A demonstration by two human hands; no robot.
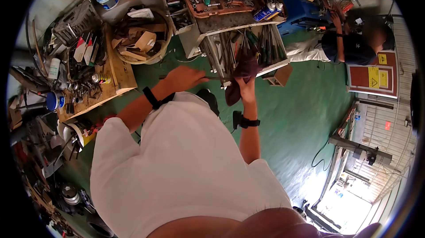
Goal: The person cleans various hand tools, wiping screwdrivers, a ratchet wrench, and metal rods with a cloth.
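Observation:
My left hand [187, 78] is closed around a thin dark metal rod-like tool [214, 78], which lies crosswise in front of my body. The tool's right end reaches the dark maroon cloth [248, 69]. My right hand [246, 88] grips this cloth, and part of it hangs down beside the fingers. Just beyond both hands stands an open drawer [278, 43] filled with long tools, several with dark or green handles. The cloth overlaps the drawer's front edge.
An orange tool tray [199, 14] and spray cans [264, 12] sit above the drawer. At left are a bin of cardboard [168, 39] and a cluttered wooden bench [126, 78]. A co-worker [354, 45] is at upper right. Green floor [296, 118] shows at right.

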